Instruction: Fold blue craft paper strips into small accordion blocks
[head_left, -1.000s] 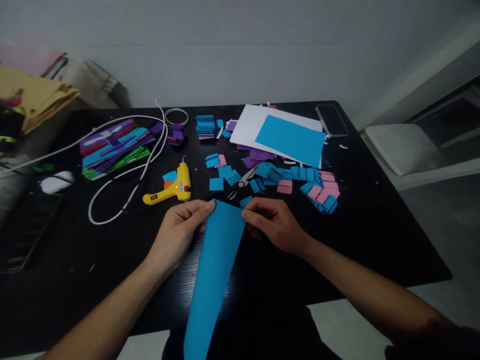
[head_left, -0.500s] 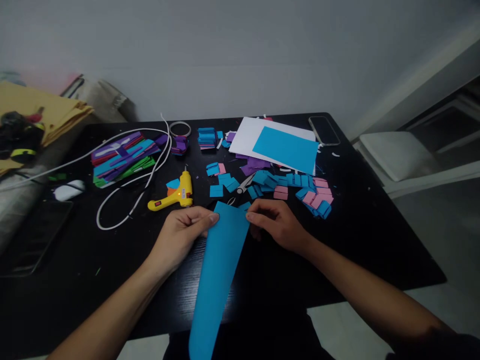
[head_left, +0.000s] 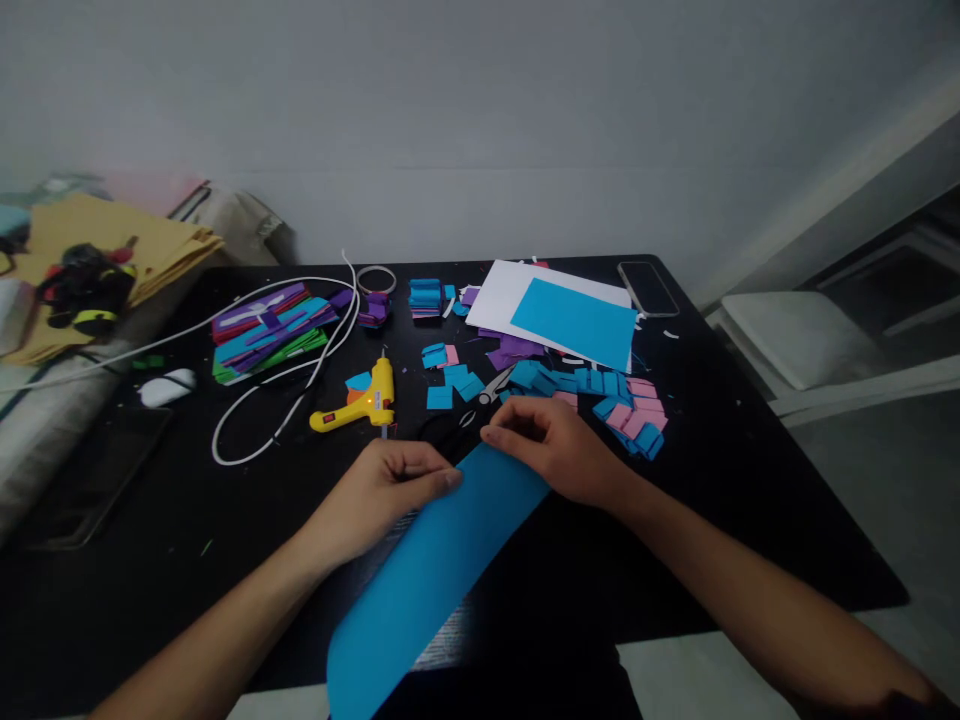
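A long blue paper strip (head_left: 442,550) slants from the upper right down to the lower left over the table's front edge. My left hand (head_left: 397,495) pinches its left side between thumb and fingers. At the top corner, my right hand (head_left: 551,445) pinches the same strip with thumb and forefinger. Just beyond the hands lie scissors (head_left: 487,395), partly among small blue paper pieces (head_left: 536,376). Pink pieces (head_left: 646,405) are mixed with blue ones at the right. A yellow glue gun (head_left: 360,400) rests beyond my left hand.
On the black table (head_left: 712,520), a white sheet (head_left: 487,300) lies under a blue sheet (head_left: 577,320). A phone (head_left: 649,288) is at the back right. Coloured strips (head_left: 270,330), a white cable (head_left: 217,430), a white mouse (head_left: 167,388) and a dark tablet-like object (head_left: 97,480) are at left.
The blue strip has turned, its lower end swinging left and its top end moving right. My left hand has shifted slightly right and down. The whole view has tilted up a little.
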